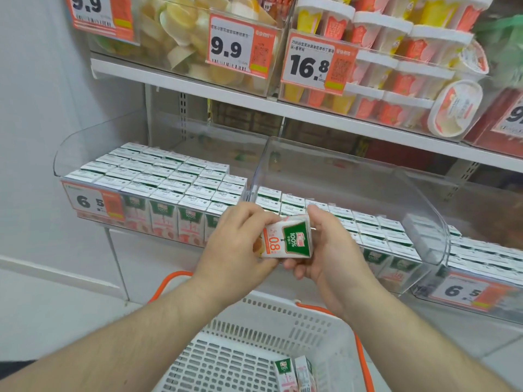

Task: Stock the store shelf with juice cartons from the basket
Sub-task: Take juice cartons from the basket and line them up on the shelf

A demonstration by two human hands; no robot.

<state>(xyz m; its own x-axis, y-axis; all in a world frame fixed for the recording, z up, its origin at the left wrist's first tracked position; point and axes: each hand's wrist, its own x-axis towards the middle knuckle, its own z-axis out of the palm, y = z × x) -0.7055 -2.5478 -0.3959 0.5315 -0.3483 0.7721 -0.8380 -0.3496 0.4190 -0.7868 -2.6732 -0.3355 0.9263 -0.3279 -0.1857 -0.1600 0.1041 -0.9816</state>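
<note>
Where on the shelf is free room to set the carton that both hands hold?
The green and white juice carton fits best behind the carton rows in the middle bin, right of the clear plastic divider: its back looks bare. The left bin is crowded nearly to its back.

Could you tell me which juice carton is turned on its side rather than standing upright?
The juice carton held between both hands, the left hand and right hand; its print reads sideways, unlike the upright shelf cartons.

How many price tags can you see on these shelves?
6: three on the top shelf reading 9.9, 9.9 and 16.8, one cut off at right, two 6.5 tags below.
</note>
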